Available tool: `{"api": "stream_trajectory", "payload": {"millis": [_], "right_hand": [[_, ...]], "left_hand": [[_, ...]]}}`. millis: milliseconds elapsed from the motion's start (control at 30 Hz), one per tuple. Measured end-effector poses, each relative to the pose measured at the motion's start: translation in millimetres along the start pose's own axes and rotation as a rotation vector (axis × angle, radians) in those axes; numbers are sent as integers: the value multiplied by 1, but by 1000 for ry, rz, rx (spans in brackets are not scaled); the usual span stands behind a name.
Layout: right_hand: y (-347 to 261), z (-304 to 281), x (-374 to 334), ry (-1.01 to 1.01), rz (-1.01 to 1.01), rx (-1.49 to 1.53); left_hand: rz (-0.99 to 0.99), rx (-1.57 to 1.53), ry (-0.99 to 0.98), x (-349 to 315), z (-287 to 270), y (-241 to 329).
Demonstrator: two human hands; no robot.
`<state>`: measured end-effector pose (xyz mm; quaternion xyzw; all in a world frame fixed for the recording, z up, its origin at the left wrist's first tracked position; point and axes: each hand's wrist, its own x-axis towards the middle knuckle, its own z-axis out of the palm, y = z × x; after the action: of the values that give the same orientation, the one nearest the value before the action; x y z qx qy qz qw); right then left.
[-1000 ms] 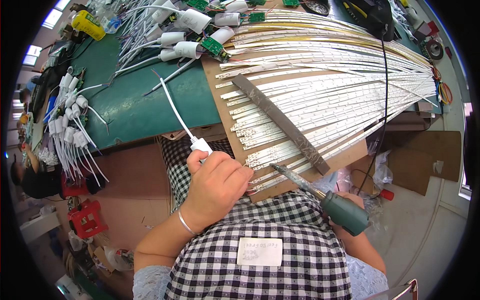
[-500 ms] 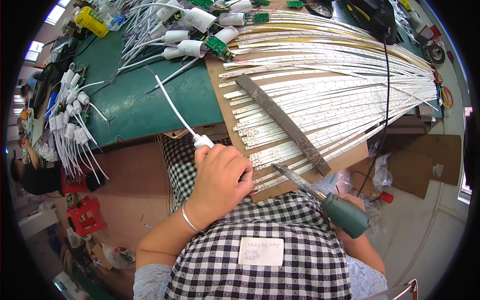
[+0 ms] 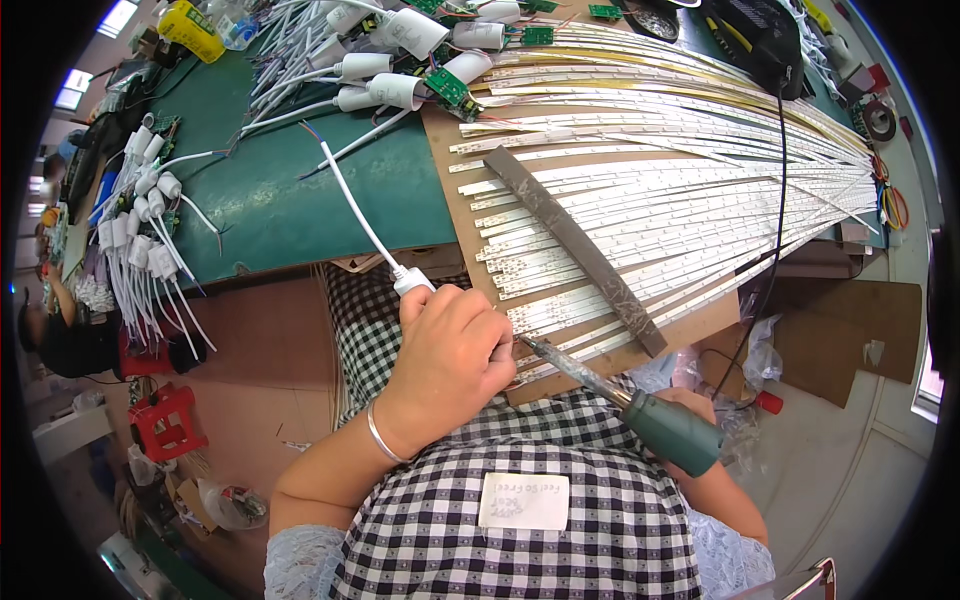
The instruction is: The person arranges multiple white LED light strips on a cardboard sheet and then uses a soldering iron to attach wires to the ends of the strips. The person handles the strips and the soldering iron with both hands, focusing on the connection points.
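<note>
My left hand point(image 3: 448, 345) is closed around a white cylindrical housing point(image 3: 413, 281), from which a white cable point(image 3: 352, 205) runs up over the table edge. Its fingertips are at the near left ends of the LED strips point(image 3: 640, 215); what they pinch there is hidden. In my right hand point(image 3: 688, 402), partly covered by the handle, is a soldering iron point(image 3: 672, 432) with a green grip. The iron's tip lies close to my left fingers, over the strip ends. A dark flat bar point(image 3: 578, 250) rests diagonally across the strips, which fan out on a brown board point(image 3: 462, 205).
White housings point(image 3: 396, 90) with cables and green circuit boards point(image 3: 452, 88) crowd the green table's point(image 3: 330, 225) back. Another cluster of white housings point(image 3: 150, 205) hangs at the left edge. A black cord point(image 3: 780, 200) crosses the strips at right. A red stool point(image 3: 165, 420) stands on the floor.
The soldering iron has moved left, its tip now nearer my left fingers. My left hand keeps its hold on the housing. The view has shifted slightly.
</note>
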<state>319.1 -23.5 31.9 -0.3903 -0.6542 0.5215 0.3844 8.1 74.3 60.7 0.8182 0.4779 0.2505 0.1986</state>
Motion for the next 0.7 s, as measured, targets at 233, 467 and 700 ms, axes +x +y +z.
{"api": "stream_trajectory", "payload": {"millis": [233, 467, 700], "right_hand": [[-8, -4, -5, 76, 101, -51], [-20, 3, 1, 254, 133, 58], [-17, 3, -9, 235, 122, 27]], "left_hand": [[-2, -2, -9, 1, 0, 0], [-5, 9, -30, 1, -2, 1], [-14, 6, -26, 0, -2, 0]]}}
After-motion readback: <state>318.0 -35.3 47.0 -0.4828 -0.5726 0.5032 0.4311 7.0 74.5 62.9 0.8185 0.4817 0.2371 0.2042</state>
